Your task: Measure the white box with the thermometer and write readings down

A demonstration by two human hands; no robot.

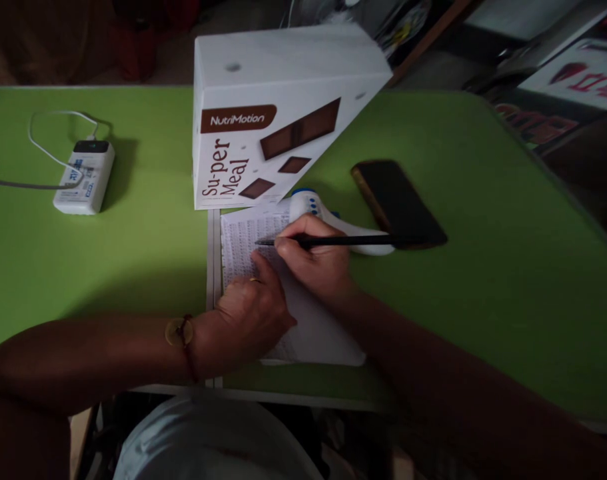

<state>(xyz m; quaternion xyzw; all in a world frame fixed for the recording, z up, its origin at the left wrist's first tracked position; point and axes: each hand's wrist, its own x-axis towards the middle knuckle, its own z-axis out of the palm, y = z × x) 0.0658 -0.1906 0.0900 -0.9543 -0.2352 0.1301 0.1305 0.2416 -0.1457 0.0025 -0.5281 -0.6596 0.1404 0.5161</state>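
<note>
In my right hand (316, 257) is a black pen (358, 240), gripped near its tip, which is over the printed or written rows on a white sheet of paper (323, 327). The pen's long barrel points to the right. My left hand (258, 307) rests on the same paper, index finger stretched toward the pen tip, thumb out to the side and the other fingers bent under; it holds nothing. Partly behind my right hand lies a white and blue handheld device (373, 247), shaped like an infrared thermometer.
A white NutriMotion box (288, 73) stands just beyond the paper on the green table (508, 287). To the right lies a dark phone (400, 200). At the left is a white power bank (86, 177) with a cable (23, 183) plugged into it.
</note>
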